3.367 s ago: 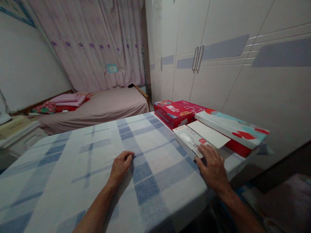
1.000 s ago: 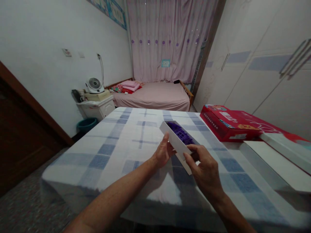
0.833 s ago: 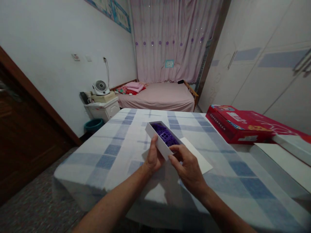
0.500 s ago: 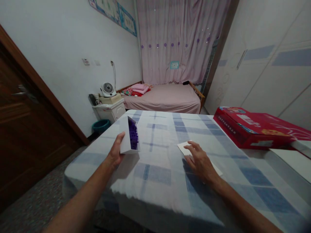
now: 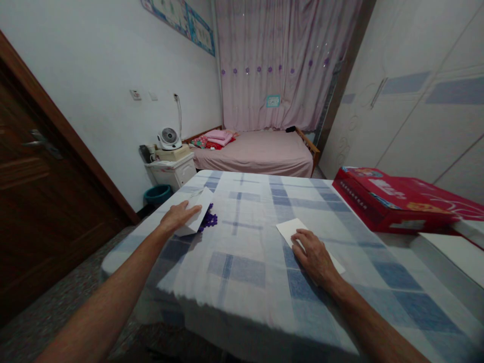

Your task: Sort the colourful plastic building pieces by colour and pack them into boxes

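Note:
In the head view my left hand (image 5: pixel 180 216) grips a white open box (image 5: pixel 194 214) from above and behind, fingers over its outer face. The box leans over on the tablecloth with its open side toward the table. Small purple pieces (image 5: pixel 209 218), their exact kind too small to tell, show at its right edge, partly out on the cloth. My right hand (image 5: pixel 313 256) rests on a flat white card (image 5: pixel 291 228), fingers slightly bent and apart. The hand and wrist cover the card's middle.
A blue-and-white checked cloth (image 5: pixel 242 272) covers the table. Red boxes (image 5: pixel 393 199) lie at the right, with a white box or lid (image 5: pixel 454 257) in front of them. Beyond the table stand a bed (image 5: pixel 260 148) and a white cabinet (image 5: pixel 176 169) with a fan (image 5: pixel 169 138).
My left hand has tipped the white box over to the right, and purple pieces now show on the cloth. My right hand has lowered onto the white card.

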The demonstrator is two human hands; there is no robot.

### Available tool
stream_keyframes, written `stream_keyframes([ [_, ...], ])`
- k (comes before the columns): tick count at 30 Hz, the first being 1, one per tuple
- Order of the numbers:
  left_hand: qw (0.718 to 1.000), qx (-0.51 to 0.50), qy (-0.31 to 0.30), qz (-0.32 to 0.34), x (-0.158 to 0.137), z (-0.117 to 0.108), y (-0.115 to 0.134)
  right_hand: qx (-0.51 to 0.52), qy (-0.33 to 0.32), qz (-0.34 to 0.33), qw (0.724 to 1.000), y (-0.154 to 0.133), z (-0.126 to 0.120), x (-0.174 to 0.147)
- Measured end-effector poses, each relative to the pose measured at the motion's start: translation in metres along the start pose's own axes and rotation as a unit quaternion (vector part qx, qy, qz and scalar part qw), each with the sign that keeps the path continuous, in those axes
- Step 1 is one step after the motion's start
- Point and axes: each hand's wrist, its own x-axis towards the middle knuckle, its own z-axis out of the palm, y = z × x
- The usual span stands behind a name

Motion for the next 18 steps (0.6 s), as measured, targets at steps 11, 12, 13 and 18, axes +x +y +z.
stream_keyframes([
  [11,0.987,0.152,0.016,0.045,-0.002,-0.018,-0.001,0.011,-0.024,0.001,1.000,0.003,-0.002,0.001],
  [12,0.989,0.139,0.025,0.043,-0.002,-0.020,-0.003,0.011,-0.027,-0.002,1.000,0.004,-0.002,0.001],
  [13,0.991,0.125,0.037,0.043,-0.002,-0.021,-0.006,0.010,-0.027,-0.003,1.000,0.004,-0.001,0.001],
  [18,0.993,0.009,0.101,0.056,-0.001,-0.028,-0.023,0.002,-0.016,-0.003,1.000,0.003,0.000,-0.001],
])
